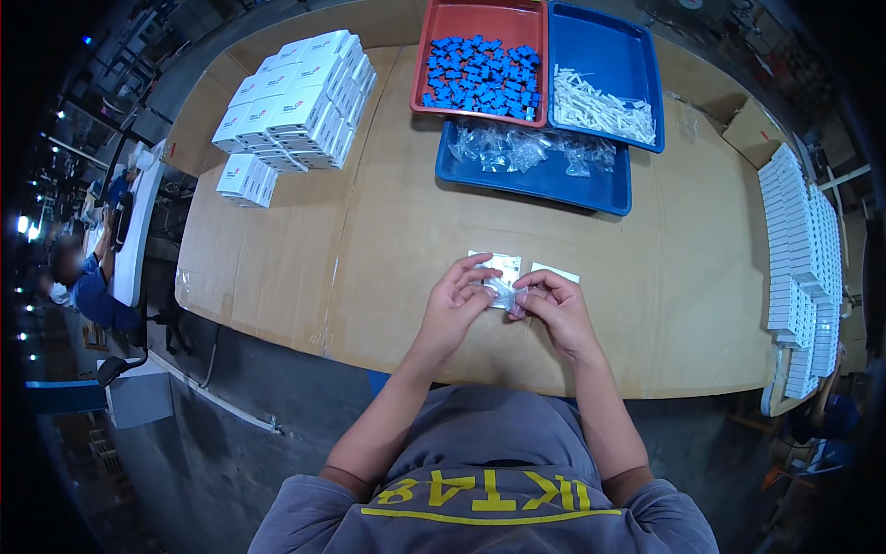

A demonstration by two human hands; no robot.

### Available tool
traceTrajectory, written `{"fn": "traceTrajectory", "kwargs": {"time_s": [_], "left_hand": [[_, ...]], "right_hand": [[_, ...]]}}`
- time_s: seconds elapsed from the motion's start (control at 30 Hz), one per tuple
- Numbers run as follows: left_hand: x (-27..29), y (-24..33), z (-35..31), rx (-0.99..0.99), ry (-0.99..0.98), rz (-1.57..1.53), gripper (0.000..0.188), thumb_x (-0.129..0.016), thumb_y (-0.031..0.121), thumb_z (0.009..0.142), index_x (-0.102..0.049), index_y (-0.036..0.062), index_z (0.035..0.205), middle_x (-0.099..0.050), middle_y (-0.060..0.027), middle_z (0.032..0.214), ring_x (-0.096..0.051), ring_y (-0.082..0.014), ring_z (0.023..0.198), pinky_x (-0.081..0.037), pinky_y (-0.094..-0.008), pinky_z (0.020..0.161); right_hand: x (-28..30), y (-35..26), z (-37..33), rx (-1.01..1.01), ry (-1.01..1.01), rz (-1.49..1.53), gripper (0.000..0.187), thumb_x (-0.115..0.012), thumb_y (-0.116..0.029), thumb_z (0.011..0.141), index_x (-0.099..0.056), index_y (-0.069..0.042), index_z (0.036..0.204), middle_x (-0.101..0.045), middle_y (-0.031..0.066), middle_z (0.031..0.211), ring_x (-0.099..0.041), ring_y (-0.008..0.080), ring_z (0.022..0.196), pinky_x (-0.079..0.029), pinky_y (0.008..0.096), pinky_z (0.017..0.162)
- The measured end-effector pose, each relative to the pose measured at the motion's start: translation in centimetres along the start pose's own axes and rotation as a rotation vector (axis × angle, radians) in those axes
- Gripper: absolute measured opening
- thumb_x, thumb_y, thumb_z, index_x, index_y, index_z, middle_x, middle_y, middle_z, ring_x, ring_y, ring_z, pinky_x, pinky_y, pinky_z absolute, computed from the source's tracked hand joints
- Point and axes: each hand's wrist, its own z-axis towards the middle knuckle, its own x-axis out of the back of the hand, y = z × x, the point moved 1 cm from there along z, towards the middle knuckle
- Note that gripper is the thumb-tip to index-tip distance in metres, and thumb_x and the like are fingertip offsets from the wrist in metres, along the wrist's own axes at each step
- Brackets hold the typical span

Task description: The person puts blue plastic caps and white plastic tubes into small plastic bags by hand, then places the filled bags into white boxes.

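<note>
Between my two hands is a small clear plastic bag (503,293), pinched at both sides. My left hand (459,294) has its thumb and fingers closed on the bag's left side. On its right side, my right hand (556,309) grips it with bent fingers. What the bag holds is too small to make out. Under and just beyond the hands lies a white printed piece (501,265), partly covered by my fingers. A second flat white piece (559,273) lies beside it, partly behind my right hand.
Ahead stand a red tray (422,83) of small blue parts, a blue tray (657,69) of white sticks and a lower blue tray (591,192) of clear bags. White boxes (300,111) are stacked at far left, more box stacks (794,249) at right. Cardboard (406,222) covers the table.
</note>
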Motion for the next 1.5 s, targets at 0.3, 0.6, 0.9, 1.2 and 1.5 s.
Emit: {"fn": "traceTrajectory", "kwargs": {"time_s": [0.3,0.6,0.9,1.2,1.5], "left_hand": [[1.4,-1.0,0.2,0.138,-0.087,0.033,0.027,-0.067,0.002,0.101,-0.065,-0.0044,0.127,-0.071,-0.0074,0.112,-0.067,-0.0116,0.103,-0.054,-0.0276,0.094],[1.2,-0.4,0.5,0.217,0.050,0.036,0.035,-0.055,0.026,0.111,-0.060,-0.0037,0.128,-0.072,-0.0111,0.106,-0.070,-0.0147,0.094,-0.059,-0.0306,0.084],[1.8,-1.7,0.2,0.476,-0.118,0.085,0.037,-0.051,0.033,0.112,-0.064,0.0002,0.123,-0.073,-0.0100,0.102,-0.067,-0.0123,0.075,-0.059,-0.0293,0.073],[2.1,-1.5,0.5,0.140,-0.068,0.139,0.020,-0.058,0.014,0.109,-0.065,-0.0008,0.120,-0.072,-0.0088,0.091,-0.065,-0.0108,0.074,-0.053,-0.0249,0.071],[1.9,-1.4,0.1,0.126,-0.091,0.073,0.019,-0.056,0.013,0.110,-0.062,-0.0014,0.119,-0.072,-0.0100,0.093,-0.065,-0.0114,0.077,-0.054,-0.0260,0.075]], "right_hand": [[0.2,-0.5,0.2,-0.011,0.081,0.000,0.023,-0.070,0.002,0.097,-0.065,0.004,0.119,-0.071,0.0074,0.099,-0.069,0.0126,0.084,-0.059,0.0273,0.077],[0.4,-1.5,-0.1,-0.077,0.043,-0.061,0.011,-0.069,-0.005,0.100,-0.064,-0.002,0.109,-0.071,0.0070,0.096,-0.072,0.0148,0.078,-0.061,0.0277,0.069],[1.2,-0.9,-0.3,-0.035,-0.018,-0.100,0.008,-0.063,0.000,0.102,-0.060,-0.001,0.110,-0.071,0.0083,0.095,-0.074,0.0176,0.078,-0.062,0.0291,0.066],[1.1,-1.8,-0.2,-0.067,0.060,-0.206,0.009,-0.057,-0.004,0.105,-0.057,-0.001,0.114,-0.074,0.0170,0.088,-0.073,0.0176,0.072,-0.062,0.0295,0.064],[-0.7,-2.1,-0.2,-0.060,0.046,-0.159,0.032,-0.058,-0.012,0.108,-0.055,0.000,0.138,-0.072,0.0118,0.099,-0.073,0.0173,0.084,-0.062,0.0312,0.067]]}}
